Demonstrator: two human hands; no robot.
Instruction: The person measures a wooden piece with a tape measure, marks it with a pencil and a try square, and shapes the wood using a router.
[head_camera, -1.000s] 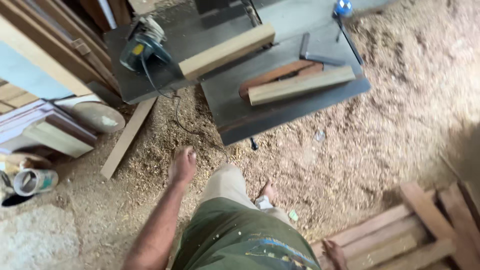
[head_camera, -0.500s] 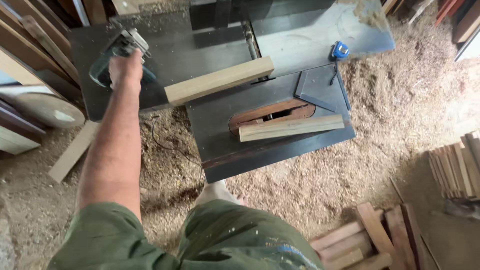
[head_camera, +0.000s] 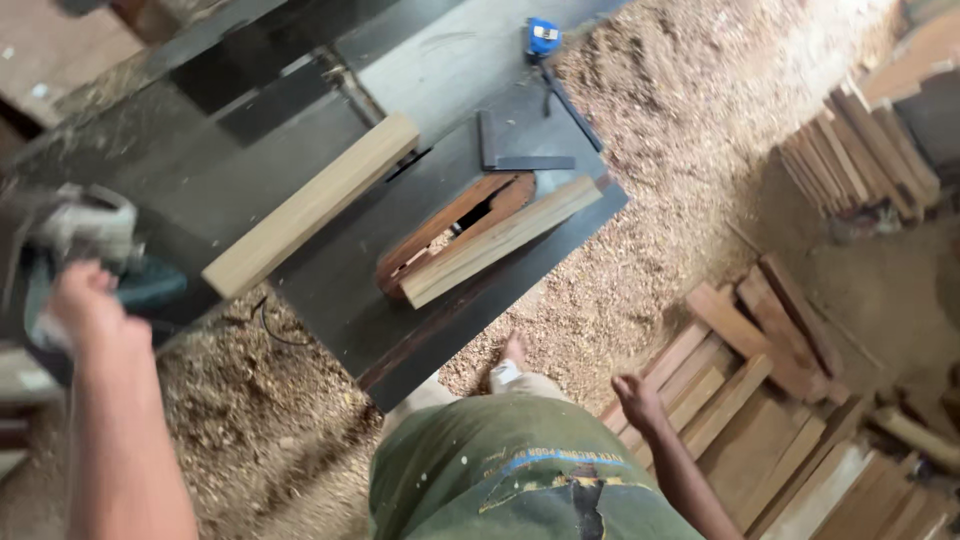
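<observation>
My left hand (head_camera: 82, 305) is closed around the handle of a teal and grey power tool (head_camera: 90, 245) at the left end of the dark saw table (head_camera: 330, 290); the picture there is blurred. A long pale wooden block (head_camera: 310, 205) lies on the table just right of the tool. Further right a pale plank (head_camera: 500, 243) rests against a reddish-brown board (head_camera: 450, 225). My right hand (head_camera: 640, 400) hangs free beside my hip, fingers loosely curled, holding nothing, above a stack of planks (head_camera: 740, 390).
A metal try square (head_camera: 515, 150) and a blue tape measure (head_camera: 543, 38) lie at the table's far end. Sawdust (head_camera: 660, 150) covers the floor. More stacked wood (head_camera: 865, 150) stands at the right. My bare foot (head_camera: 512, 352) is by the table's edge.
The view has swung to the right and moved nearer the table. My left hand stays on the power tool, and my right hand has come into view over the planks.
</observation>
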